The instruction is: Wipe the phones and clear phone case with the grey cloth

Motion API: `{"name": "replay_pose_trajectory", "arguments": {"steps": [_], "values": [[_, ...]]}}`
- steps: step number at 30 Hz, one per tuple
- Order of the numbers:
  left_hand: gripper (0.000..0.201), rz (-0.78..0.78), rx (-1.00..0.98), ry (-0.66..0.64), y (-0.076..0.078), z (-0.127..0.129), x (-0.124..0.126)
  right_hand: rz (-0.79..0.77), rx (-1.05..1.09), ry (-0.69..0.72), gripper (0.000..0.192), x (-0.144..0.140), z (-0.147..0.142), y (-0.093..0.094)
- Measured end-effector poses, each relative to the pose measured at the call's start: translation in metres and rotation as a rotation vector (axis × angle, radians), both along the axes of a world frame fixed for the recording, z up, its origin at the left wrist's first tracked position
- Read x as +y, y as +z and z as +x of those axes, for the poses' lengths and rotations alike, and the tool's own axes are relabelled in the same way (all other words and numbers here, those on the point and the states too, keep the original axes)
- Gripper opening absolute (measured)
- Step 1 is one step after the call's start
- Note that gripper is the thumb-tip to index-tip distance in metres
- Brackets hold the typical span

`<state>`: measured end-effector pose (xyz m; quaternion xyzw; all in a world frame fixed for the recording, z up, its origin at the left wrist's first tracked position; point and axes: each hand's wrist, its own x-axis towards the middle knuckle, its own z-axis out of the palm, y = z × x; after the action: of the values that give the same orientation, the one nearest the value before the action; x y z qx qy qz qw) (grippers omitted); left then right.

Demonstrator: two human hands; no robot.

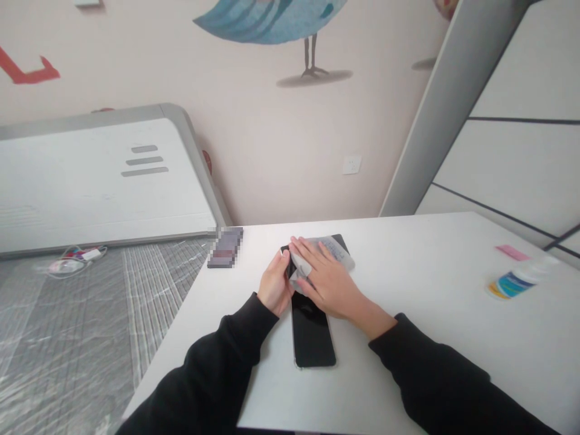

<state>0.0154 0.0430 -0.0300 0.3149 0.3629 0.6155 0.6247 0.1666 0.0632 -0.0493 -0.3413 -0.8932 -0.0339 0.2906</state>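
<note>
My left hand [274, 284] is closed around the left side of a dark, flat, phone-like slab [290, 269], its thumb on the edge. Across the top of the slab lies my right hand [327, 279], fingers stretched out and flat on a thin pale sheet [301, 266]; the kind of sheet I cannot make out. Just beneath both hands a black smartphone [313, 338] in a clear case rests face up on the white table [380, 374]. Beyond my right fingers is a translucent printed pouch [347, 258] with a dark flat corner [339, 239] behind it.
A blurred-out dark item [225, 248] lies at the table's far left corner. To the right, a white bottle [519, 279] with a blue and yellow label stands near a pink strip [512, 252]. Left of the table, a cable [75, 261] lies on a plastic-covered mattress [86, 332].
</note>
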Motion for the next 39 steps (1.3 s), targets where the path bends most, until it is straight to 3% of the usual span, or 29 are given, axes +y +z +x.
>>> {"name": "replay_pose_trajectory", "arguments": {"steps": [4, 6, 13, 15, 21, 27, 34, 37, 39], "values": [[0.029, -0.008, -0.008, -0.001, 0.008, -0.007, -0.001, -0.066, 0.126, -0.274, 0.058, 0.018, 0.025, 0.005], [0.03, -0.003, -0.012, -0.012, 0.008, -0.005, -0.003, -0.071, 0.142, -0.327, 0.057, 0.018, 0.024, 0.004], [0.028, 0.061, -0.041, 0.032, -0.002, 0.009, -0.002, 0.036, -0.003, 0.02, 0.061, -0.008, -0.012, 0.009], [0.03, 0.061, -0.033, 0.015, 0.002, 0.005, -0.003, 0.046, 0.008, -0.019, 0.06, -0.003, -0.005, 0.012], [0.037, 0.025, 0.022, -0.064, 0.014, -0.008, -0.005, 0.023, 0.108, -0.317, 0.059, 0.012, 0.021, 0.013], [0.028, 0.076, -0.008, 0.006, 0.01, -0.002, -0.002, 0.117, -0.099, -0.031, 0.084, -0.005, 0.004, 0.016], [0.028, -0.004, 0.086, -0.084, 0.02, -0.011, -0.001, 0.077, -0.033, 0.022, 0.055, 0.005, 0.023, 0.022], [0.034, -0.036, 0.143, -0.097, 0.025, -0.017, 0.001, -0.105, 0.227, 0.024, 0.04, 0.004, 0.024, 0.02], [0.052, 0.004, 0.226, -0.119, 0.027, -0.02, 0.001, -0.26, 0.48, -0.04, 0.024, 0.001, 0.022, 0.021]]}}
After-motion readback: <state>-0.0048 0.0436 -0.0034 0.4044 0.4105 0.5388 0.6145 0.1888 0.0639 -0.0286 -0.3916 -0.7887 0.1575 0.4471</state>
